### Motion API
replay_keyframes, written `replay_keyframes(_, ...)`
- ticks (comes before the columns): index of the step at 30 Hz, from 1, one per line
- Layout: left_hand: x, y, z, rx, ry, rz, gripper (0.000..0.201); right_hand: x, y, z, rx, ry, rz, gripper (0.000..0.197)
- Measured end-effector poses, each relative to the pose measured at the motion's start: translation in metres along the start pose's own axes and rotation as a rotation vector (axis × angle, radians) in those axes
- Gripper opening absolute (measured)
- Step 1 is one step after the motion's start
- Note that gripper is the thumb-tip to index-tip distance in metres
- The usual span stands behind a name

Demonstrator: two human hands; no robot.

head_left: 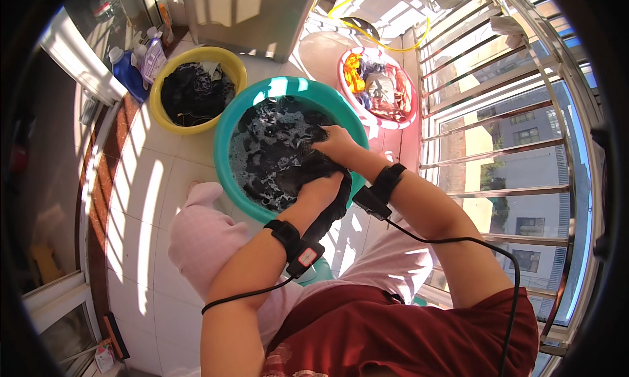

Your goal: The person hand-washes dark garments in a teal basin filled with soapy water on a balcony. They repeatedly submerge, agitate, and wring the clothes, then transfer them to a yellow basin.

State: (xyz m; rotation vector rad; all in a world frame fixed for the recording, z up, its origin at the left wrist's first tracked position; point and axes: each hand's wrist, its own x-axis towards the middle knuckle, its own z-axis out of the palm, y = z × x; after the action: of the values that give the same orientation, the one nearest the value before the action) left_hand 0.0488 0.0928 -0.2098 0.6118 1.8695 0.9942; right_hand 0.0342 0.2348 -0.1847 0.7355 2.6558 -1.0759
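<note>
A teal basin point(225, 141) holds dark clothes in sudsy water. My right hand point(337, 145) is closed on a wet black garment point(303, 170) at the basin's right side, its fingertips partly lost in the cloth. Beside it and nearer to me, my left hand point(322, 188) is curled into the same garment, and its fingers are mostly covered. Part of the garment hangs over the near right rim, down past my left wrist. Each forearm wears a black strap with a small box and a cable.
A yellow basin point(157, 108) with dark clothes stands at the back left, beside blue point(127, 72) and purple-white point(154, 57) bottles. A pink-rimmed basin point(410, 102) of colourful clothes is at the back right. Window bars point(498, 193) line the right side.
</note>
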Motion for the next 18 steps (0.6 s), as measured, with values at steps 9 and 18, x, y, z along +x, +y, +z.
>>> replay_keyframes(9,-0.01,0.009,-0.023,-0.487,-0.198,-0.246,0.057,-0.022,-0.025,-0.022,-0.038,0.015,0.086,0.079)
replay_keyframes(18,-0.054,0.05,-0.059,-1.034,-0.095,-0.027,0.053,-0.055,0.002,-0.057,1.509,-0.357,-0.033,0.07)
